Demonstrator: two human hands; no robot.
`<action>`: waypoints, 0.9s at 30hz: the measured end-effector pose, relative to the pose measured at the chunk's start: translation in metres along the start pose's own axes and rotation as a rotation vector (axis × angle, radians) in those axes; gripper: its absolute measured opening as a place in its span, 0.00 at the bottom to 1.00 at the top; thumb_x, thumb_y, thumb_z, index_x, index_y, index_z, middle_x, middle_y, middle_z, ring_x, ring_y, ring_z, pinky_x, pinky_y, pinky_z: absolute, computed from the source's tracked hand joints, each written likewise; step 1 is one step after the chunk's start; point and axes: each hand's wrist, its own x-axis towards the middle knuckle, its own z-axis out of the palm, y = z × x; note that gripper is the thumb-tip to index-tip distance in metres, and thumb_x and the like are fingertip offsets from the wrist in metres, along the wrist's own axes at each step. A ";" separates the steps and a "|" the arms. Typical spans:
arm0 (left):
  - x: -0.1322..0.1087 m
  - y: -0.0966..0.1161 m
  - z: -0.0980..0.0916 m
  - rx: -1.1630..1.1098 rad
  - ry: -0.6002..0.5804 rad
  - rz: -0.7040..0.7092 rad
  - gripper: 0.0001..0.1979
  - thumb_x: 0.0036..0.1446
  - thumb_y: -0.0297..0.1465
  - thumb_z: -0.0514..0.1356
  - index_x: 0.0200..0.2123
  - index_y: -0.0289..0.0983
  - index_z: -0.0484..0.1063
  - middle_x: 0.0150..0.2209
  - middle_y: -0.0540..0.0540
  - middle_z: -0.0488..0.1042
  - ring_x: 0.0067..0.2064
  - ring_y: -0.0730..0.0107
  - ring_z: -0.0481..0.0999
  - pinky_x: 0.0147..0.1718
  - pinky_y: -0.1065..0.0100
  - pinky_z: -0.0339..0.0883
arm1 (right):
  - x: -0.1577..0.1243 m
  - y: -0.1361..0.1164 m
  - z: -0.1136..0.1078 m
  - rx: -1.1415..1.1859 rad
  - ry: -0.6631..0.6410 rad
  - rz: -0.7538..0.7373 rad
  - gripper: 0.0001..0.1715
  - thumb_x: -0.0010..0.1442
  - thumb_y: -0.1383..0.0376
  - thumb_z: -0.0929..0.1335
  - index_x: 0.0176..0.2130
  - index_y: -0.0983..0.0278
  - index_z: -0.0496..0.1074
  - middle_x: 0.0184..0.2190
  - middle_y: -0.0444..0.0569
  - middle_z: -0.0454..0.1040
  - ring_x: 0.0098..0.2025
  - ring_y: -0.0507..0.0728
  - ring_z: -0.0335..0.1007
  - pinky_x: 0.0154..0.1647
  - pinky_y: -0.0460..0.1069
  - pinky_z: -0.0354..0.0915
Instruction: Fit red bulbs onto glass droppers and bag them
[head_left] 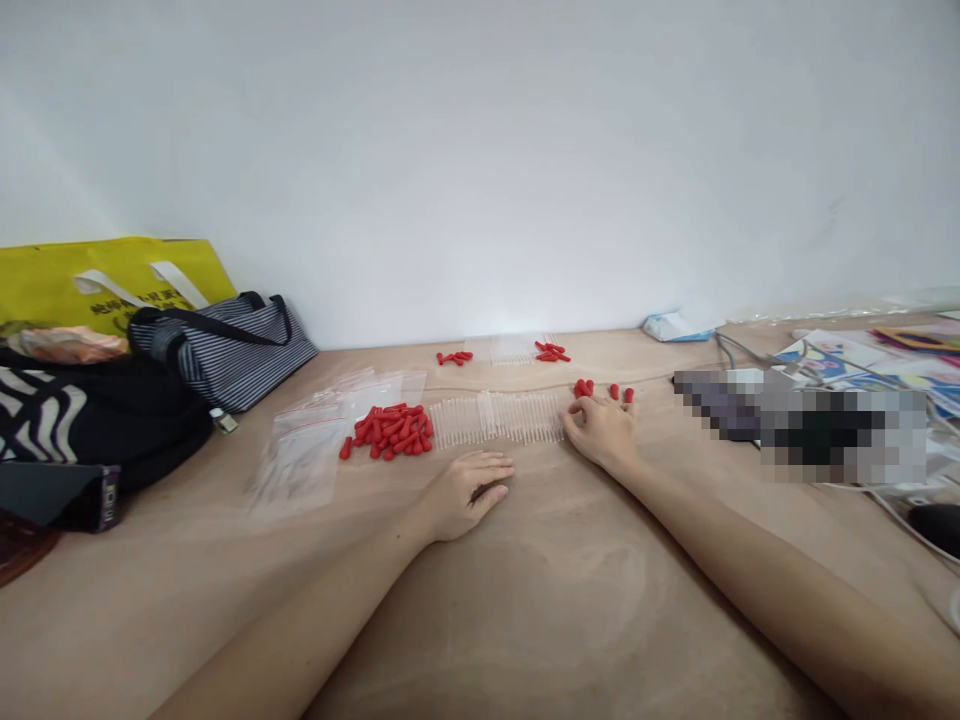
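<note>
A long row of thin clear tubes [491, 417] lies side by side on the wooden table. At its right end, my right hand [604, 430] has thumb and index finger bent together in a pinch; what is between the fingertips is hidden. Just beyond this hand sit several small red rubber bulbs [583, 388]. Nearer to me, my left hand [466, 492] rests on the table with its fingers stretched out and nothing in it. A heap of red bulbs [394, 430] lies at the row's left end, beside clear zip bags [296, 455].
By the wall lie more clear tubes [513, 348] between two small groups of red bulbs. A striped bag [232, 350], yellow bag [112, 280] and black bag [112, 420] crowd the left. On the right are a tissue pack [679, 326], cables, papers [847, 360] and blurred-out items.
</note>
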 end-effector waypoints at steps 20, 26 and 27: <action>-0.001 -0.001 0.001 0.000 0.009 0.002 0.14 0.56 0.30 0.52 0.45 0.38 0.69 0.47 0.44 0.71 0.50 0.66 0.68 0.50 0.59 0.61 | 0.017 -0.022 -0.003 -0.046 -0.225 0.112 0.19 0.52 0.60 0.58 0.21 0.65 0.72 0.25 0.55 0.73 0.34 0.63 0.68 0.40 0.60 0.50; -0.002 -0.001 0.001 0.004 0.012 0.001 0.14 0.56 0.30 0.51 0.45 0.38 0.69 0.47 0.45 0.71 0.50 0.67 0.68 0.50 0.59 0.62 | 0.015 -0.011 -0.005 0.071 -0.068 0.199 0.18 0.53 0.58 0.58 0.27 0.63 0.72 0.26 0.51 0.73 0.35 0.60 0.67 0.46 0.61 0.46; -0.001 0.000 0.001 0.006 0.012 0.001 0.14 0.56 0.30 0.52 0.44 0.37 0.70 0.47 0.45 0.71 0.50 0.67 0.68 0.50 0.59 0.62 | 0.017 -0.005 -0.006 0.094 -0.037 0.248 0.19 0.53 0.57 0.58 0.28 0.63 0.72 0.26 0.51 0.73 0.35 0.60 0.67 0.48 0.61 0.45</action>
